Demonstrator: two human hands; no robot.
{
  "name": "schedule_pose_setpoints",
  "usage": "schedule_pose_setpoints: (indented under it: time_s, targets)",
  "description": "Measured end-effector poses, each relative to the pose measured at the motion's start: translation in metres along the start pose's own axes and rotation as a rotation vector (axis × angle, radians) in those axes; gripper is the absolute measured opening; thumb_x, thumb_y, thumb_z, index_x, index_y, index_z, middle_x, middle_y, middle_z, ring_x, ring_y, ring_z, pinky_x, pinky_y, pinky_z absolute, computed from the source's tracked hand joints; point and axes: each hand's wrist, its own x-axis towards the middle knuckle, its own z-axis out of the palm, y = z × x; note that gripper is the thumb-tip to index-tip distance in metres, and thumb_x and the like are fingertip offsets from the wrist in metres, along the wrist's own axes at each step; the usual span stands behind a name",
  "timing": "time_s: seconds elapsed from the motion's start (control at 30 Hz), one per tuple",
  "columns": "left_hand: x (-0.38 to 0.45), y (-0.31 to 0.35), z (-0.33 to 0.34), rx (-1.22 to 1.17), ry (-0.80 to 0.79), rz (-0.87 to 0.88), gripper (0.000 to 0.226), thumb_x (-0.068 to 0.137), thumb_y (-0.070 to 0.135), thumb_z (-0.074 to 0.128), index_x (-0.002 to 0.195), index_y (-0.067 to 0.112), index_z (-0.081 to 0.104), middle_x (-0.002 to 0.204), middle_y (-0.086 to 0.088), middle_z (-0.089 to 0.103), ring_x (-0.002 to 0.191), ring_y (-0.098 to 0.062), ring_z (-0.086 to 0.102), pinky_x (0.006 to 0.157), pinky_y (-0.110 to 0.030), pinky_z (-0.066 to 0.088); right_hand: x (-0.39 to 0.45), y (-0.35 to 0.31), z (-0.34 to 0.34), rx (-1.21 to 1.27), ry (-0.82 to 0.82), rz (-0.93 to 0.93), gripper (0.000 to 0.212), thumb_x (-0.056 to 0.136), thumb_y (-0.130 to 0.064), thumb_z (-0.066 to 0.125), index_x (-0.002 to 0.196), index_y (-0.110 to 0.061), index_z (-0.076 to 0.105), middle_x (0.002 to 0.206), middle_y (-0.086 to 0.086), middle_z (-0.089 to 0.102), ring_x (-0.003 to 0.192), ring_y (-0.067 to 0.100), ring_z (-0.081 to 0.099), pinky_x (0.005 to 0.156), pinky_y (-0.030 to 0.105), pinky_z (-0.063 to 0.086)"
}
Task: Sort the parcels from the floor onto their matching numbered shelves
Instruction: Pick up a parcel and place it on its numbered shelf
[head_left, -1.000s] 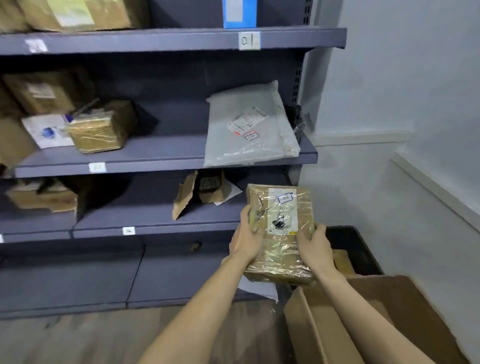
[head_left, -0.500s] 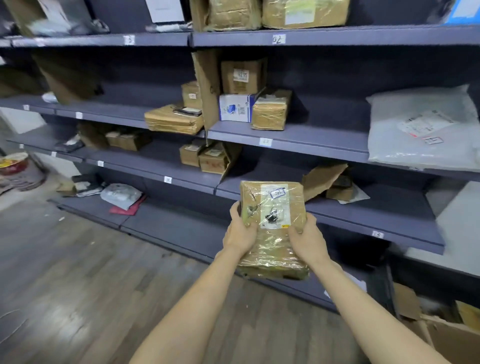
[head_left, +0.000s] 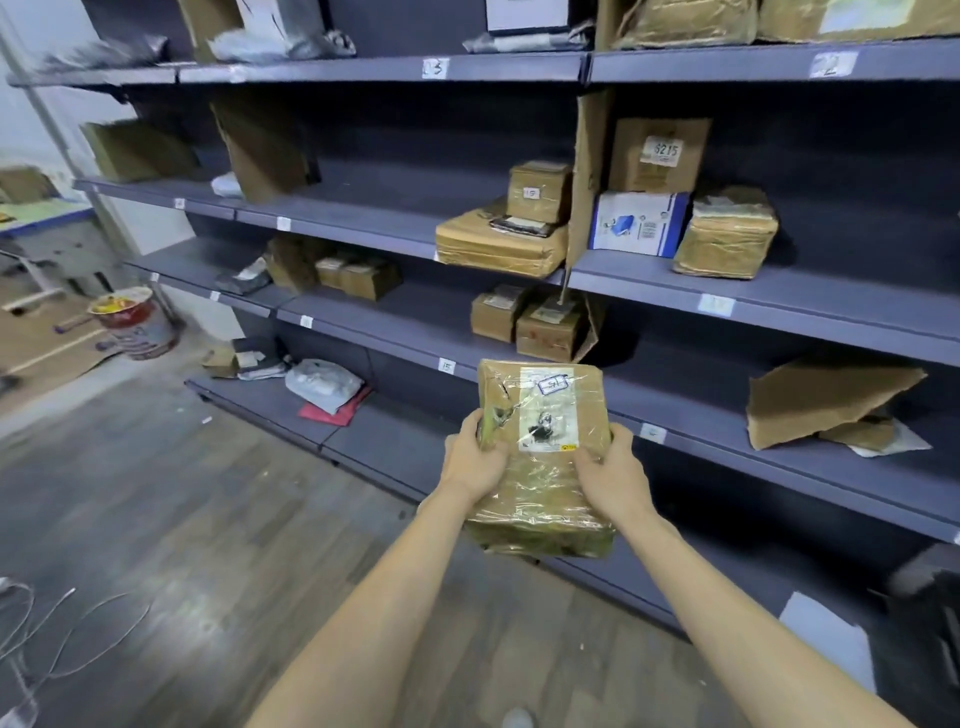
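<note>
The person holds one parcel (head_left: 543, 452) in front of the chest, clear of the shelving and above the floor (head_left: 156, 519). The left hand (head_left: 475, 460) clamps the parcel's left edge and the right hand (head_left: 610, 475) clamps its right edge, thumbs on the upper face. Both hands are closed on the parcel. A grip on opposite edges keeps the labelled face turned up toward the head camera, so the handwritten tag (head_left: 551, 384) near the far edge stays unobstructed. The tag appears to read "15" seen upside down, though this reading is not certain.

The parcel is wrapped in glossy clear tape. Such a surface is probably slippery, which would explain using two hands on a package of modest bulk.

Beyond the parcel stands the shelf unit. A small edge label marked "15" (head_left: 445, 366) sits on the front lip of the shelf (head_left: 395, 340) just to the left of and behind the parcel. That shelf already carries two small brown boxes (head_left: 524, 322), side by side and touching. Other edge labels in view are blurred or carry different numbers.

Judged from this position, the current step is matching tag to shelf label. The parcel is not yet resting on any shelf. Placement would call for a short forward reach into the free span left of the two boxes.
</note>
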Motion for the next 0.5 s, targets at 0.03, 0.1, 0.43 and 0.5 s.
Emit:
schedule_pose_setpoints:
  time_s: [0.03, 0.1, 0.43, 0.5]
  targets:
    - [0.014, -0.005, -0.008, -0.009, 0.000, -0.009, 0.066, 0.087, 0.032, 0.056, 0.148, 0.033, 0.033, 0.136, -0.003, 0.050, 0.097, -0.015, 0.065, 0.070, -0.022, 0.052, 0.009, -0.006, 0.011, -0.003, -0.004, 0.007, 0.051, 0.092, -0.032, 0.052, 0.137, -0.022, 0.030, 0.109, -0.002, 0.066, 0.087, 0.023, 0.067, 0.080, 0.041, 0.055]
    - [0.041, -0.010, -0.027, -0.020, 0.017, -0.016, 0.065, 0.088, 0.031, 0.056, 0.149, 0.033, 0.033, 0.136, -0.001, 0.053, 0.104, -0.017, 0.063, 0.082, -0.029, 0.053, 0.032, -0.020, 0.035, -0.004, -0.010, 0.018, 0.051, 0.093, -0.032, 0.052, 0.137, -0.022, 0.029, 0.106, -0.001, 0.067, 0.084, 0.022, 0.068, 0.077, 0.039, 0.055]
    - [0.174, -0.015, -0.117, -0.020, -0.020, 0.001, 0.041, 0.090, 0.022, 0.062, 0.124, 0.027, 0.040, 0.113, 0.007, 0.053, 0.097, -0.012, 0.055, 0.081, -0.028, 0.043, 0.128, -0.088, 0.137, 0.094, 0.043, 0.107, 0.054, 0.094, -0.034, 0.051, 0.139, -0.022, 0.025, 0.109, 0.003, 0.065, 0.088, 0.024, 0.065, 0.081, 0.041, 0.053]
    - [0.195, -0.018, -0.125, -0.017, -0.040, 0.005, 0.037, 0.089, 0.023, 0.062, 0.118, 0.028, 0.040, 0.110, 0.009, 0.054, 0.093, -0.010, 0.056, 0.084, -0.031, 0.045, 0.140, -0.097, 0.149, 0.097, 0.057, 0.125, 0.053, 0.094, -0.034, 0.050, 0.138, -0.022, 0.025, 0.106, 0.001, 0.065, 0.086, 0.024, 0.065, 0.080, 0.041, 0.053]
